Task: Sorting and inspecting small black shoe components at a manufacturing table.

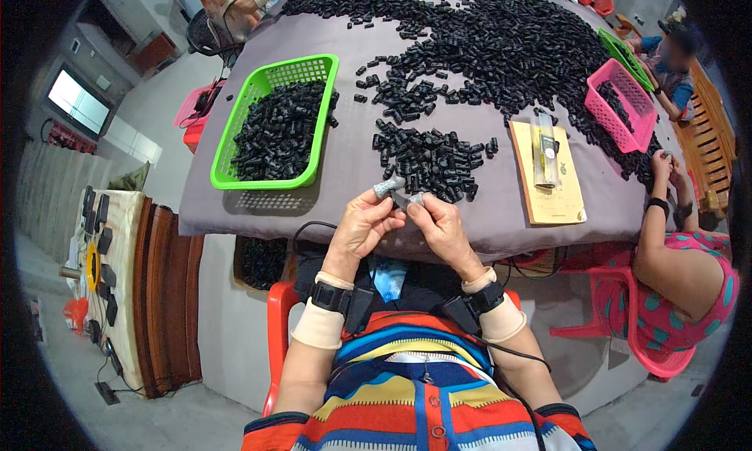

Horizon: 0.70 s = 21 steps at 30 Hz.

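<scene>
My left hand [362, 222] and my right hand [440, 225] meet over the table's near edge, fingers pinched. Between the fingertips is a small black piece [400, 199], partly hidden by the fingers; its exact kind is too small to make out. Grey coverings show on fingertips of both hands. Just beyond them lies a loose pile of short, black, tube-like plastic parts [435, 163]. To the left, a green plastic basket [319, 149] is filled with similar black parts [278, 134].
A large heap of black parts [501, 43] spreads over the cloth-covered table [352, 141]. At right lie a yellow pad [564, 192] and a clear plastic case [544, 153]. Beyond are a pink basket [607, 122] and co-workers at the right edge. A wooden bench [168, 294] stands lower left.
</scene>
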Tool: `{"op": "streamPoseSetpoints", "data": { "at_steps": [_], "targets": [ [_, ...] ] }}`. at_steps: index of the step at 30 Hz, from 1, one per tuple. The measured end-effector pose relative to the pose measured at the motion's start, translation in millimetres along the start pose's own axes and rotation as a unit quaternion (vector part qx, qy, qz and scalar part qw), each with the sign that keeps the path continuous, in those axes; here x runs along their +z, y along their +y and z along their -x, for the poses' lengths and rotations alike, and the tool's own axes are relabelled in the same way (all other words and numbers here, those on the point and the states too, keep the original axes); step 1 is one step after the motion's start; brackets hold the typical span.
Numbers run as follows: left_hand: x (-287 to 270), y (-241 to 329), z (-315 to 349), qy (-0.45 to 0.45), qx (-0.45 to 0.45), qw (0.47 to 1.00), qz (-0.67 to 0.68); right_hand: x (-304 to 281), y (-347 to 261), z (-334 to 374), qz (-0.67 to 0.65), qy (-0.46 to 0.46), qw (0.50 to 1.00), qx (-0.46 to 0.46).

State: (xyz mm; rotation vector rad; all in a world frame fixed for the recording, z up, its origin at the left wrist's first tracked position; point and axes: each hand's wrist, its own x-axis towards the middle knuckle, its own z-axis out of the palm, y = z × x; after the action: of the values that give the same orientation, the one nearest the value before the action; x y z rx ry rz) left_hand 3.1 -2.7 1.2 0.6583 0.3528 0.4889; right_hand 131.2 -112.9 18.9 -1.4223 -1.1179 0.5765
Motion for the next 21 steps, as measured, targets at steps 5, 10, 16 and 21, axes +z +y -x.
{"op": "streamPoseSetpoints", "data": {
  "at_steps": [5,10,16,21],
  "targets": [
    [-7,-1,1,-0.038,0.004,0.999,0.000,2,-3,1,0.061,-0.010,0.997,-0.042],
    [-12,-3,1,-0.042,0.001,0.999,0.020,4,1,0,0.077,-0.010,0.995,-0.067],
    [-6,0,4,-0.037,-0.001,0.999,0.015,5,1,1,0.078,0.004,0.993,-0.086],
    [-12,-3,1,-0.043,0.005,0.999,0.033,3,-2,1,0.116,-0.017,0.989,-0.091]
  ]
}}
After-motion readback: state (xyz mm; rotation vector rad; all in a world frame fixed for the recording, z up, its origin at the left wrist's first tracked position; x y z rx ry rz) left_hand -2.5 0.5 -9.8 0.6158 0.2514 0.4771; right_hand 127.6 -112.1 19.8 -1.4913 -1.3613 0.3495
